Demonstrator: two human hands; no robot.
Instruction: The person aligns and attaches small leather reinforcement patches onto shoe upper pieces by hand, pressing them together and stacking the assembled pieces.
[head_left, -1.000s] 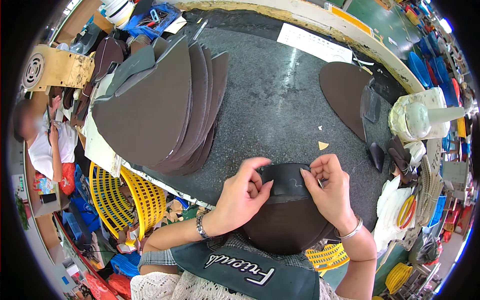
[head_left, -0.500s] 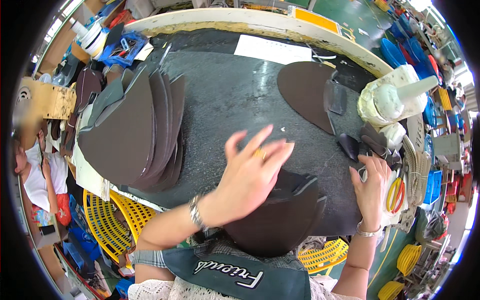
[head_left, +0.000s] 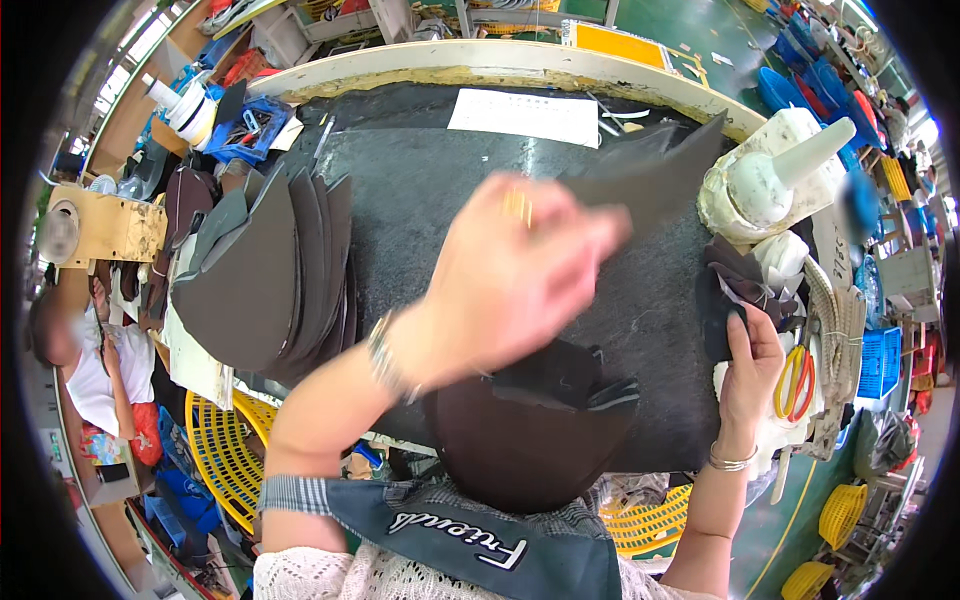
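Note:
My left hand [head_left: 515, 275], smeared by motion, is closed above the middle of the dark worktop. Its fingertips are at the near edge of a brown curved fabric panel [head_left: 655, 185], which looks lifted and bent. At the right edge, my right hand [head_left: 752, 365] pinches a small dark flap-like piece [head_left: 716, 312] between thumb and fingers. Several small dark pieces [head_left: 735, 265] lie just beyond it. Close to my body, more brown panels [head_left: 530, 440] overlap on the near edge. A stack of similar brown panels [head_left: 245, 285] stands on the left.
A white glue-smeared pot [head_left: 770, 185] stands at the far right. Scissors with red and yellow handles [head_left: 795, 383] lie beside my right hand. White paper [head_left: 525, 117] is near the raised back rim [head_left: 400, 62]. Yellow baskets [head_left: 225, 460] sit below; another person [head_left: 110, 370] is at left.
My left hand has moved up and to the right, to the far panel, which has risen from lying flat. My right hand has taken hold of a small dark piece.

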